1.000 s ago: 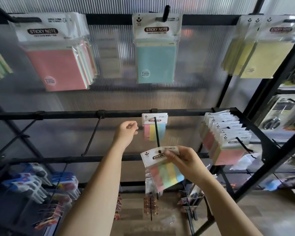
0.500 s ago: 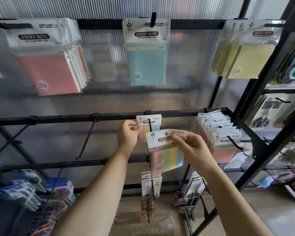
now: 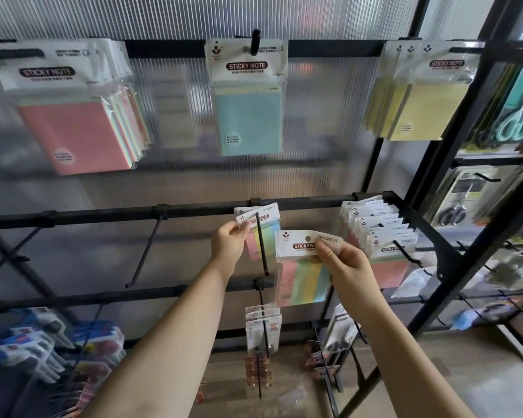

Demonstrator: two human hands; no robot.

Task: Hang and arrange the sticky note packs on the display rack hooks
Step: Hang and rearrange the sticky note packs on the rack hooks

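My right hand [image 3: 343,260] pinches the white header of a striped sticky note pack [image 3: 302,277], held just right of the middle hook [image 3: 261,245], whose tip points down at me. Two striped packs [image 3: 264,229] hang at the back of that hook. My left hand [image 3: 228,242] pinches the left edge of the front one. The held pack's punched hole shows free, beside the hook and not on it.
Several striped packs [image 3: 381,245] fill the hook to the right. Pink [image 3: 73,128], blue [image 3: 248,116] and yellow [image 3: 423,107] pads hang on the top bar. An empty hook [image 3: 145,251] slopes at left. Clips [image 3: 261,342] and blue items [image 3: 43,351] hang below; scissors [image 3: 462,203] hang at right.
My right hand has lifted the striped pack up and to the right of the middle hook. My left hand has closed on the edge of the packs hanging at the hook's back.
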